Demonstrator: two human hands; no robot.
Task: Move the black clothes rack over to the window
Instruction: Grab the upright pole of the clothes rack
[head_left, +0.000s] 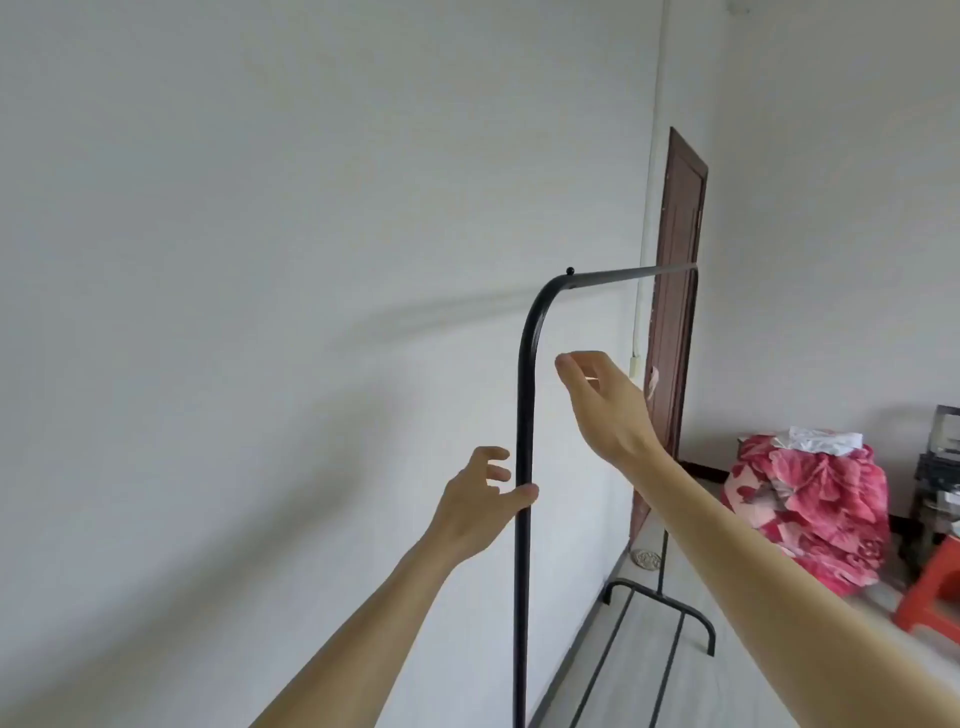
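The black clothes rack (523, 415) stands along the white wall, its near upright rising through the middle of the view and bending into a top bar that runs away toward a door. My left hand (480, 506) is at the near upright, thumb touching the tube, fingers spread and not wrapped round it. My right hand (605, 402) hovers just right of the upright below the bend, fingers curved and apart, holding nothing. The rack's far foot and lower rails show on the floor at lower right. No window is in view.
A brown door (675, 312) stands at the far end of the wall. A red-and-pink flowered bundle (810, 504) lies on the floor at right, with a red stool (935, 592) and dark items beside it. The white wall (260, 312) runs close along the left.
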